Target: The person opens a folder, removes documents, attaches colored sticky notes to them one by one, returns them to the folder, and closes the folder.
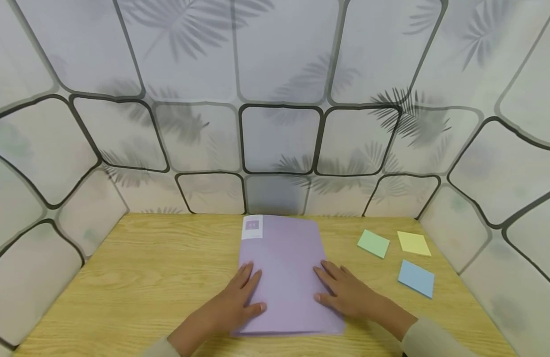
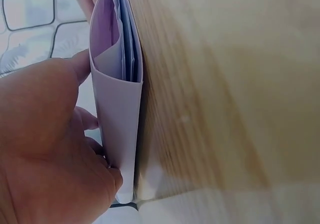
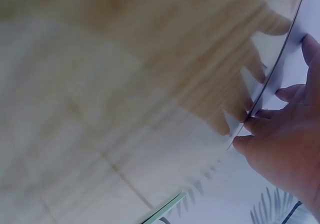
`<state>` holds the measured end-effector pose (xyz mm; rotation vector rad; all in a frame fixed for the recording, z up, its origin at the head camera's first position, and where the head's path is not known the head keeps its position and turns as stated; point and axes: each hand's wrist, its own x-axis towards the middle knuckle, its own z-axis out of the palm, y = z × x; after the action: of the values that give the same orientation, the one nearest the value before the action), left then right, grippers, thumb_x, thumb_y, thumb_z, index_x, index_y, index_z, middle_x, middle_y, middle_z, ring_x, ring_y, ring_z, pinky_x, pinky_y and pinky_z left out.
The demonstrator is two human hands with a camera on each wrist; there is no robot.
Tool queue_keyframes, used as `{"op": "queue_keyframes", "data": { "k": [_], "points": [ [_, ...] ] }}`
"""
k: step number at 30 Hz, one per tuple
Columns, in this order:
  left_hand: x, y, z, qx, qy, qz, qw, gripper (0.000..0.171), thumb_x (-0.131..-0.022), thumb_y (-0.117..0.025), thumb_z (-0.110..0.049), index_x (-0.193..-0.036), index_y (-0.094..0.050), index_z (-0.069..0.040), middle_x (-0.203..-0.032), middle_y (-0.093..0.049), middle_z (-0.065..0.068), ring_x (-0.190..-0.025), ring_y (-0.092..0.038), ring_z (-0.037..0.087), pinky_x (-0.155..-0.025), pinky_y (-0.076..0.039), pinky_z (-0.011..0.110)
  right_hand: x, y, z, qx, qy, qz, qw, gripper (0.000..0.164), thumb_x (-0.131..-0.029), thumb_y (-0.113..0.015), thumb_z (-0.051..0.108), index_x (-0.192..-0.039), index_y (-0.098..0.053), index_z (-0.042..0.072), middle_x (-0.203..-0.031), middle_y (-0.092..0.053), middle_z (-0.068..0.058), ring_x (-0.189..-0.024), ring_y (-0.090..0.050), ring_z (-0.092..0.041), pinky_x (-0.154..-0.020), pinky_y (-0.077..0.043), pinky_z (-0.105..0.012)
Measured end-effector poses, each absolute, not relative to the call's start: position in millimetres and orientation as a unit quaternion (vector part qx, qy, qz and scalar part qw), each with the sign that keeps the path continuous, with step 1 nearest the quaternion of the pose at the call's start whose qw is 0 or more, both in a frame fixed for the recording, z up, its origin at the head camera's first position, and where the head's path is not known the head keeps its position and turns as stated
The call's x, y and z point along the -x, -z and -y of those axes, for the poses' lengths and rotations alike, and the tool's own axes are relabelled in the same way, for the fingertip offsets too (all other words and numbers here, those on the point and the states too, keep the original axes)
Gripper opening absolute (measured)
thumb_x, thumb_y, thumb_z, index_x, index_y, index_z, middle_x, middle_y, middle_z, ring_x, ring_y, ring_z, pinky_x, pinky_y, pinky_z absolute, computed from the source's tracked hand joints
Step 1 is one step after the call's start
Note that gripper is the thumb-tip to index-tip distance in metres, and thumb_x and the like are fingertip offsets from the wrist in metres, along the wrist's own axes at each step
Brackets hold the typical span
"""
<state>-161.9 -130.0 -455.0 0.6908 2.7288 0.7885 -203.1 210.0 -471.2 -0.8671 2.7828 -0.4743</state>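
A purple document folder (image 1: 288, 277) lies flat on the wooden table, a white label (image 1: 252, 226) at its far left corner. My left hand (image 1: 233, 301) rests on its left edge, fingers extended and thumb on the cover. Across from it, my right hand (image 1: 346, 293) lies over the right edge with fingers spread. In the left wrist view the folder's thick spine (image 2: 118, 119) faces the camera, and sheets of paper (image 2: 129, 43) show inside its open near end. The right wrist view has the fingers of my right hand (image 3: 287, 131) along the folder's thin edge.
Three sticky-note pads lie to the folder's right: green (image 1: 373, 244), yellow (image 1: 413, 243) and blue (image 1: 416, 278). A patterned wall covering (image 1: 281, 139) stands along the back and both sides of the wooden table (image 1: 158, 267).
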Motion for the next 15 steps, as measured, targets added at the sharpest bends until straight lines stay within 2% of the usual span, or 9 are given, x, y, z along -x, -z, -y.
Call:
{"op": "queue_keyframes", "data": {
  "k": [6, 11, 15],
  "points": [
    [153.0, 455.1, 127.5, -0.238, -0.254, -0.934, 0.083, 0.082, -0.1, -0.052, -0.055, -0.16, -0.025, -0.007, -0.168, -0.006, 0.019, -0.155, -0.007, 0.039, -0.122, -0.018, 0.058, 191.2, 464.9, -209.2, 0.29, 0.164, -0.939, 0.086, 0.076, -0.103, -0.046, 0.054, -0.156, -0.033, 0.002, -0.162, -0.024, -0.029, -0.149, -0.024, -0.047, -0.119, -0.016, -0.067],
    [140.7, 449.0, 118.1, -0.259, -0.23, -0.937, 0.044, 0.074, -0.098, -0.06, -0.046, -0.155, -0.037, -0.003, -0.164, -0.023, 0.022, -0.152, -0.022, 0.039, -0.12, -0.027, 0.055, 188.0, 466.8, -208.3, 0.289, 0.158, -0.941, 0.079, 0.075, -0.103, -0.046, 0.055, -0.156, -0.034, 0.003, -0.162, -0.025, -0.027, -0.15, -0.024, -0.045, -0.12, -0.017, -0.066],
    [131.4, 447.7, 104.6, -0.3, -0.208, -0.93, 0.048, 0.073, -0.095, -0.065, -0.046, -0.151, -0.044, -0.004, -0.162, -0.034, 0.017, -0.149, -0.032, 0.035, -0.118, -0.032, 0.053, 187.8, 468.0, -209.6, 0.285, 0.159, -0.942, 0.077, 0.075, -0.103, -0.046, 0.056, -0.156, -0.034, 0.004, -0.162, -0.025, -0.027, -0.149, -0.025, -0.046, -0.119, -0.019, -0.066]
  ]
}}
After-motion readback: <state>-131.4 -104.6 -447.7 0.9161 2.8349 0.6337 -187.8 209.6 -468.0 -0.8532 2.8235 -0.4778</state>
